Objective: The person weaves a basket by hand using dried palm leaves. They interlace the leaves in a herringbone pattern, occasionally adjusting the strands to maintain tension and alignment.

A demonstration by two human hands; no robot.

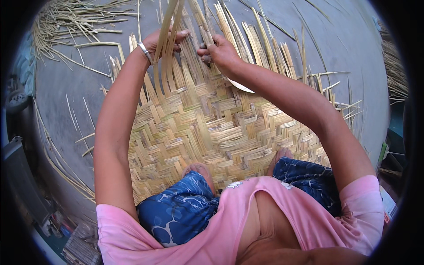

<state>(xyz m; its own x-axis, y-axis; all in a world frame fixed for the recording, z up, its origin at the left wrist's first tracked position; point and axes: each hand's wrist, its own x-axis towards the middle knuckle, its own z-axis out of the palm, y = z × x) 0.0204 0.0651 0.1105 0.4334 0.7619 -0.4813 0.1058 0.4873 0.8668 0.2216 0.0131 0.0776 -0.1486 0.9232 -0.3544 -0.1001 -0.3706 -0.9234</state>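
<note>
A mat of flat split-reed strips (229,128), woven in a slanting pattern, spreads under me, and my bare feet rest on it. At its far edge my left hand (165,42), with a metal bangle at the wrist, is closed around raised reed strips (167,66) that bend up past the fingers. Just to the right, my right hand (222,54) pinches another upright reed strip (200,20) between thumb and fingers. Loose strip ends fan out beyond both hands. Partly hidden under my right forearm is a pale curved, smooth-edged thing (240,85); its kind cannot be made out.
A heap of thin reeds (75,20) lies at the far left on the grey floor (349,39). Another reed bundle (393,62) is at the right edge. Long loose strips (66,172) curve along the left. Dark and mixed household items (26,181) stand at the lower left.
</note>
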